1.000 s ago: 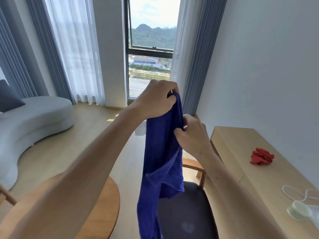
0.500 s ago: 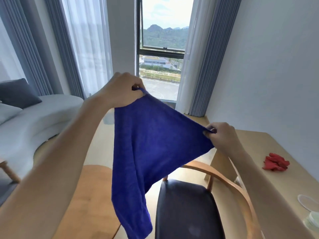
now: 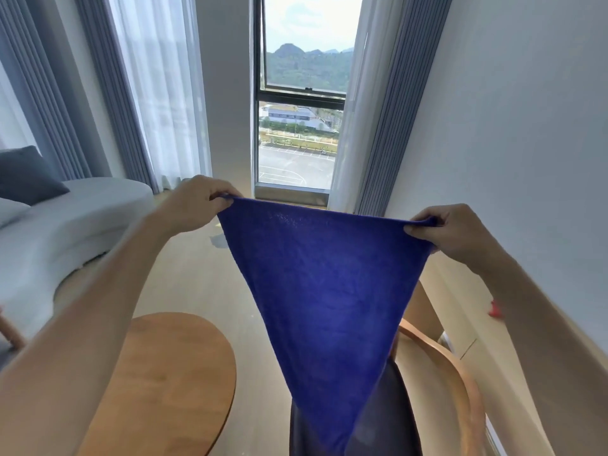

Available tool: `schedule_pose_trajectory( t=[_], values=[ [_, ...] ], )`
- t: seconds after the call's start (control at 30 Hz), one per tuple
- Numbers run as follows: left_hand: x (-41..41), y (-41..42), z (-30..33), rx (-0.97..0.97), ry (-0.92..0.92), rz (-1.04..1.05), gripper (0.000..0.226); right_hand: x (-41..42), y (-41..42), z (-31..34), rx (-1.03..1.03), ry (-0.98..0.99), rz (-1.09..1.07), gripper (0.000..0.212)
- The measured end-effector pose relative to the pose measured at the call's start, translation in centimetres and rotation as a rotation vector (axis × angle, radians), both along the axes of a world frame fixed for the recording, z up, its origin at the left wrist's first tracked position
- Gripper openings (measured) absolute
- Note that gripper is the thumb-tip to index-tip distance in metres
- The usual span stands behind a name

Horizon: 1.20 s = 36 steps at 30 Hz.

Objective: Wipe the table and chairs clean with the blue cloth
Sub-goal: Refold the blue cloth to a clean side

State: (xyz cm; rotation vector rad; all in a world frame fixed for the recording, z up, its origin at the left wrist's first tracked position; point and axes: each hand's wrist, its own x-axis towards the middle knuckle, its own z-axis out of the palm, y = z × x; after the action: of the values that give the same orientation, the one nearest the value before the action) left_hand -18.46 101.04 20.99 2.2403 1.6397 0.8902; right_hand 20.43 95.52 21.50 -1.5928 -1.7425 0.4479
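Below our hands stand the round wooden table [image 3: 171,383] and the dark-seated chair [image 3: 437,373], both not yet touched. The blue cloth [image 3: 322,291] hangs between the hands, stretched on top. It looks light, soft and limp, so we should hold its corners. Our left hand [image 3: 194,205] and right hand [image 3: 450,232] each pinch one corner.

Both hands — left hand [image 3: 194,205], right hand [image 3: 450,233] — pinch the blue cloth [image 3: 322,291] stretched wide above chair [image 3: 437,363] and round table [image 3: 171,383].
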Motion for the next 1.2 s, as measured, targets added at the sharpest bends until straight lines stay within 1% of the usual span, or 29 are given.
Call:
schedule_pose_trajectory(
  t=[0.07,0.17,0.33,0.4,0.47,0.53,0.57,0.63,0.67,0.7,0.73,0.77,0.8,0.87,0.93,1.0,1.1,1.2],
  values=[
    [0.4,0.3,-0.6,-0.021,-0.080,0.015,0.020,0.3,-0.1,0.0,-0.021,0.006,-0.049,0.009],
    [1.2,0.5,-0.7,-0.126,-0.244,0.002,0.017,0.7,-0.4,-0.3,-0.090,0.121,-0.088,0.012],
    [2.4,0.6,-0.9,-0.218,-0.349,0.027,0.027,1.0,-0.2,-1.6,-0.116,0.373,-0.112,0.008],
    [2.9,0.5,-1.1,-0.275,-0.368,0.020,0.029,1.5,0.1,-1.8,-0.182,0.468,-0.115,0.008],
    [3.2,0.3,-1.4,-0.330,-0.372,0.062,0.031,2.0,0.3,-2.1,-0.300,0.545,-0.098,0.011],
    [3.5,0.2,-2.1,-0.373,-0.371,0.098,0.039,2.3,0.6,-2.2,-0.413,0.609,-0.037,0.018],
    [3.6,0.4,-2.6,-0.406,-0.411,0.107,0.041,2.4,0.6,-2.2,-0.455,0.640,0.007,0.025],
    [3.5,0.4,-3.1,-0.523,-0.576,0.094,0.033,2.6,0.6,-2.0,-0.503,0.666,0.092,0.040],
    [3.3,0.3,-3.1,-0.597,-0.665,0.053,0.025,2.6,0.5,-2.1,-0.508,0.643,0.116,0.042],
    [2.9,0.3,-2.9,-0.660,-0.698,-0.014,0.015,2.6,0.4,-2.2,-0.497,0.597,0.117,0.040],
    [2.4,0.3,-2.8,-0.687,-0.654,-0.087,0.017,2.4,0.3,-2.4,-0.466,0.525,0.091,0.039],
    [1.9,0.4,-2.7,-0.693,-0.591,-0.152,0.032,2.1,0.2,-2.8,-0.410,0.424,0.046,0.038],
    [1.5,0.3,-2.6,-0.675,-0.518,-0.188,0.042,1.8,0.2,-3.1,-0.334,0.311,-0.006,0.036],
    [1.2,0.0,-2.3,-0.598,-0.392,-0.184,0.045,1.4,0.3,-3.9,-0.183,0.142,-0.068,0.028],
    [1.0,0.0,-2.3,-0.516,-0.272,-0.171,0.037,1.2,0.5,-4.3,-0.077,0.088,-0.091,0.021],
    [0.8,-0.2,-2.2,-0.465,-0.202,-0.144,0.025,1.2,0.7,-4.5,-0.026,0.069,-0.105,0.022],
    [0.4,0.0,-2.4,-0.437,-0.196,-0.110,0.022,1.0,0.9,-4.4,-0.021,0.047,-0.117,0.023],
    [0.3,0.1,-2.7,-0.426,-0.215,-0.103,0.021,0.9,1.0,-4.5,-0.014,0.027,-0.137,0.014]
  ],
)
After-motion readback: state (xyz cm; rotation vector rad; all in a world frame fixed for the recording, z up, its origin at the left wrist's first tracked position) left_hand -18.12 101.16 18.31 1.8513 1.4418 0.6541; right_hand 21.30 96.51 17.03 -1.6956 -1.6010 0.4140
